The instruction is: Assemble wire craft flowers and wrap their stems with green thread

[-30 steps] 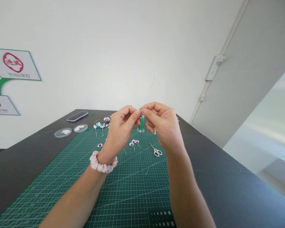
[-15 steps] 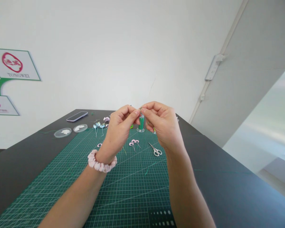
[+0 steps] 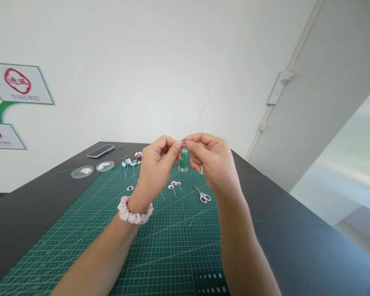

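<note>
My left hand (image 3: pixel 158 162), with a pale scrunchie (image 3: pixel 135 210) on the wrist, is closed in a pinch at the centre of the view. Fingertip to fingertip with it, my right hand (image 3: pixel 211 160) pinches too. Both hold a thin wire (image 3: pixel 205 107); its pale free end rises above my right hand against the wall. What lies right between the fingertips is too small to make out. Just behind the hands stands a spool of green thread (image 3: pixel 184 161). Below them, small pinkish wire-stemmed petals (image 3: pixel 174 185) and white-handled scissors (image 3: pixel 204 197) rest on the green cutting mat (image 3: pixel 169 242).
Blue petals on stems (image 3: pixel 129 163) lie at the mat's far left edge. Further left are two clear dishes (image 3: pixel 82 172) with white pieces and a phone (image 3: pixel 100 151). A dark template with holes (image 3: pixel 209 283) lies at the near edge. Green thread scraps (image 3: pixel 196 218) are scattered about.
The wire's free end has swung up and to the right, and more of it shows. My hands stay pinched together, my right hand slightly farther right.
</note>
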### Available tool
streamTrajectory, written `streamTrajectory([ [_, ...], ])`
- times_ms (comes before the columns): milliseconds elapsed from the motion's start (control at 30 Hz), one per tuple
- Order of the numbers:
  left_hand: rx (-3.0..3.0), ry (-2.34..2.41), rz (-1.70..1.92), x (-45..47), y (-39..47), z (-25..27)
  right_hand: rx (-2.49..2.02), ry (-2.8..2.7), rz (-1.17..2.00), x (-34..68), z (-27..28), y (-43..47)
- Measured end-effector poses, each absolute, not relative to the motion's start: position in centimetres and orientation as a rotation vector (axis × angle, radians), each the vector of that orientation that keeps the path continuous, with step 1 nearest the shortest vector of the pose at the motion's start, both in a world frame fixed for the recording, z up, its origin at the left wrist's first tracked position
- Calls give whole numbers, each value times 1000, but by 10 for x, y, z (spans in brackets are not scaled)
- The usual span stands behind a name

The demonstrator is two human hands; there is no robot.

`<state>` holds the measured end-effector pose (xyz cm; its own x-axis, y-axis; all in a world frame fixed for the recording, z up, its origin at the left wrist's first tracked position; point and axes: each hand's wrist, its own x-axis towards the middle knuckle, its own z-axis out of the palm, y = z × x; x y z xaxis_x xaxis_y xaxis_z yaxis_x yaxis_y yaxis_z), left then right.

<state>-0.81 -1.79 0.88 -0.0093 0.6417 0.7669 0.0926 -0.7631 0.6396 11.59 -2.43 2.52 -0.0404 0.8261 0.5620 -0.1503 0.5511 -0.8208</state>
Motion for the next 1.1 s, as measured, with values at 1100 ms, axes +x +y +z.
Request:
streamTrajectory([
  [1100, 1745, 556, 1687, -11, -15, 8, -628, -1437, 833, 122, 23, -21],
])
